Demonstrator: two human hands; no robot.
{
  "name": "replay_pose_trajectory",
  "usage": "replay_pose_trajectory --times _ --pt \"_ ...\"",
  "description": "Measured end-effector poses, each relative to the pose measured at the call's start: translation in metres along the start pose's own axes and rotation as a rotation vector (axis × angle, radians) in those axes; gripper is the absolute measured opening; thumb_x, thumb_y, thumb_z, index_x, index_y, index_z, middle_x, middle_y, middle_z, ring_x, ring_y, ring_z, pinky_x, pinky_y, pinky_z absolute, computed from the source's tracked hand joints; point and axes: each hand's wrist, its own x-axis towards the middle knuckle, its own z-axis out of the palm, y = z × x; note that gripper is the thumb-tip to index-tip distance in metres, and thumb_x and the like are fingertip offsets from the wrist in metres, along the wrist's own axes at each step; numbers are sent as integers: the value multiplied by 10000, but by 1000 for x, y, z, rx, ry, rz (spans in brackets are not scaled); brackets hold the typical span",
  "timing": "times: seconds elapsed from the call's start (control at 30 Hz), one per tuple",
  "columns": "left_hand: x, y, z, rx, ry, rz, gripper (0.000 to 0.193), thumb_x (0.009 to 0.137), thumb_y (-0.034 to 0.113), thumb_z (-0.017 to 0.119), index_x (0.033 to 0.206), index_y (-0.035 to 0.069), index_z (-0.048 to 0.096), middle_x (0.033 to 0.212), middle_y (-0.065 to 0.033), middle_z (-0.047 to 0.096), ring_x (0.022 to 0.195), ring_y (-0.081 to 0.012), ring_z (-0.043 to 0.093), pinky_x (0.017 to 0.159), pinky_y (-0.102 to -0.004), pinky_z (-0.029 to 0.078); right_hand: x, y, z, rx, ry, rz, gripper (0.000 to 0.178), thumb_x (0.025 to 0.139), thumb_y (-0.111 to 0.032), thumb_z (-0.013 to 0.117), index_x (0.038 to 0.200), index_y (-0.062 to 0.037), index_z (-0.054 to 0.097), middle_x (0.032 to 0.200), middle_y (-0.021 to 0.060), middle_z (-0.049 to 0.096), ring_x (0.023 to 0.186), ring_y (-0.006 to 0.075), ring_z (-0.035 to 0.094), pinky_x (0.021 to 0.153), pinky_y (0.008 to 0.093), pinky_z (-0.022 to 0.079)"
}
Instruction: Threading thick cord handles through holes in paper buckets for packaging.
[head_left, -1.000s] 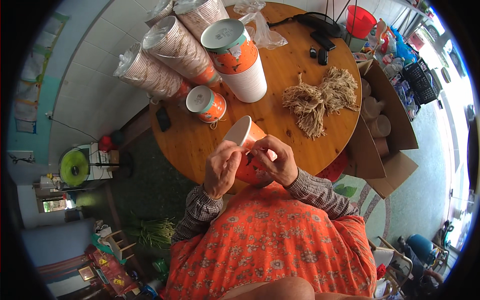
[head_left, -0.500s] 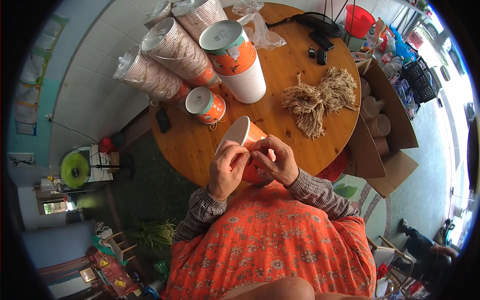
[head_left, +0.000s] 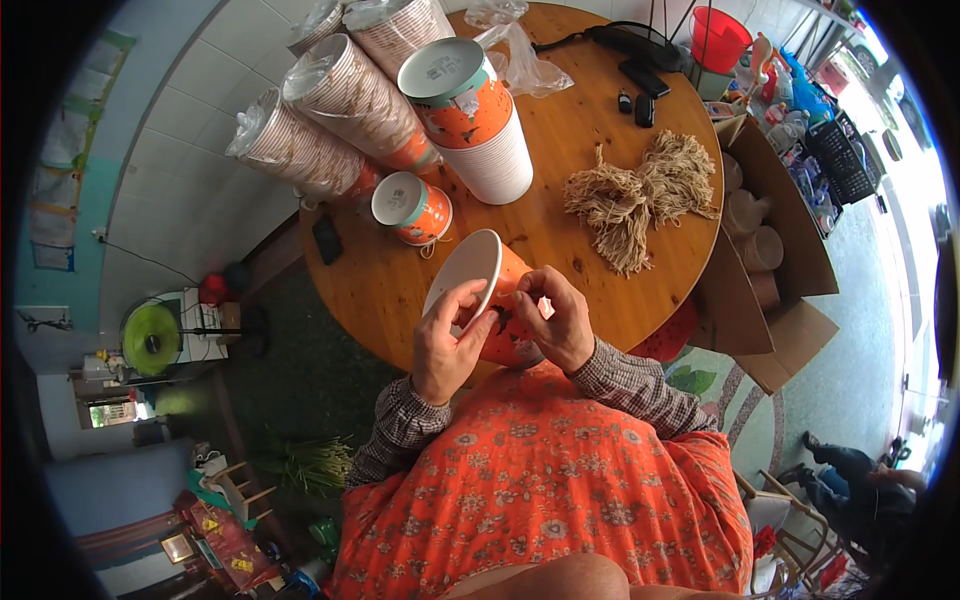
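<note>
An orange paper cup [head_left: 511, 268] with a white inside lies tilted in front of me at the table's near edge, its mouth facing up and left. My left hand [head_left: 445, 350] grips its rim, the fingers inside and the thumb outside. On the cup's right side, my right hand [head_left: 562, 322] is closed in a pinch; what lies between the fingertips is too small to make out. Beyond the cup, a smaller orange cup [head_left: 434, 214] stands upside down with a loop of cord at its rim. A tangled bundle of beige cords [head_left: 640, 205] lies to the right.
Upside-down paper cups form a tall stack [head_left: 488, 165], beside plastic-wrapped stacks [head_left: 345, 100] at the back left. A dark phone [head_left: 326, 240] lies at the round wooden table's [head_left: 570, 130] left edge. An open cardboard box [head_left: 800, 250] holding cups stands right of the table.
My right hand has drawn slightly away from my left, so their fingertips are apart. My left fingers have shifted onto the cup's rim, and the cup has tilted slightly.
</note>
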Motion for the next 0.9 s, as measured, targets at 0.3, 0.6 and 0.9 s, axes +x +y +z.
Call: replay_pose_trajectory --times 0.3,0.6,0.9 --pt "4 3 -2 137 -29 139 281 770 16 662 1041 -7 593 822 -128 601 732 -244 606 636 -313 476 -1 -1 3 -82 44 -96 126 780 28 617 866 -3 531 755 89 549 685 188 577 639 278 472" --pt "4 4 -2 166 -55 169 252 807 48 634 1047 -19 597 849 -102 611 737 -180 608 638 -273 476 0 -1 3 -128 47 -165 151 751 34 628 861 -13 537 746 96 547 653 211 567 598 293 465" --pt "6 0 -2 36 -135 116 279 776 18 634 1045 -33 581 886 -138 623 793 -236 631 685 -310 495 -3 2 5 -184 -3 -209 147 743 28 641 862 -15 565 779 91 546 648 209 568 560 290 469"
